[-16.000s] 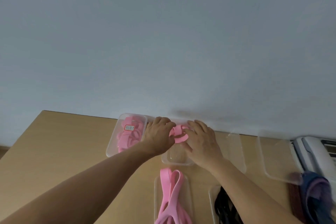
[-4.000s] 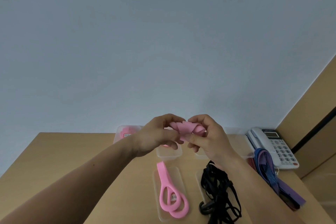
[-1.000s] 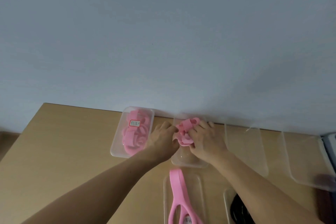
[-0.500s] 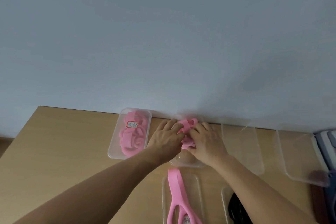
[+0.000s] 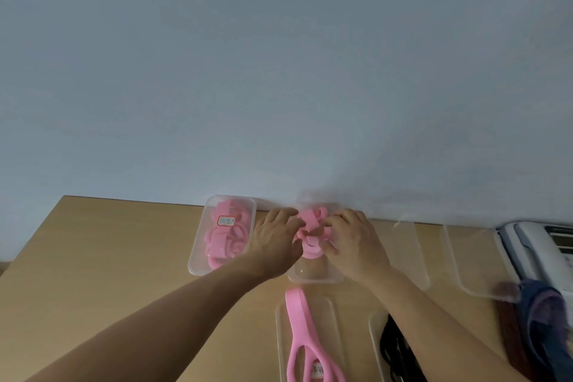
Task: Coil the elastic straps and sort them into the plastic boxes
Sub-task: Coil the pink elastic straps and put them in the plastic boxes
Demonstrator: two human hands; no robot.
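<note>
From the head camera, both bare arms reach forward across the wooden table (image 5: 108, 257) toward a row of clear boxes set against the pale wall (image 5: 279, 71). The left hand (image 5: 274, 239) and the right hand (image 5: 353, 242) meet on one bundle, the coiled pink strap (image 5: 311, 231), with the fingers of each curled in and pinching it from opposite sides. The coil sits at the far end of the second box (image 5: 313, 280). Whether it touches the bottom, I cannot tell.

Just to the left, the first box (image 5: 198, 257) is packed with pink coils (image 5: 223, 245). A red-bordered white label (image 5: 227, 220) lies on top, its writing too blurred to read.

Nearer the person, a loose pink strap (image 5: 297, 326) lies lengthwise in a shallow clear tray (image 5: 336, 335), its loop opening toward the bottom edge. Beside it on the right are the black straps (image 5: 392, 347), partly hidden by the right forearm.

Further right stand a third box (image 5: 409, 254) and a fourth box (image 5: 471, 260), with the tabletop showing through them. At the far right is a white telephone (image 5: 533, 248) with blue and purple straps (image 5: 545, 319) heaped in front of it — all blurred.
</note>
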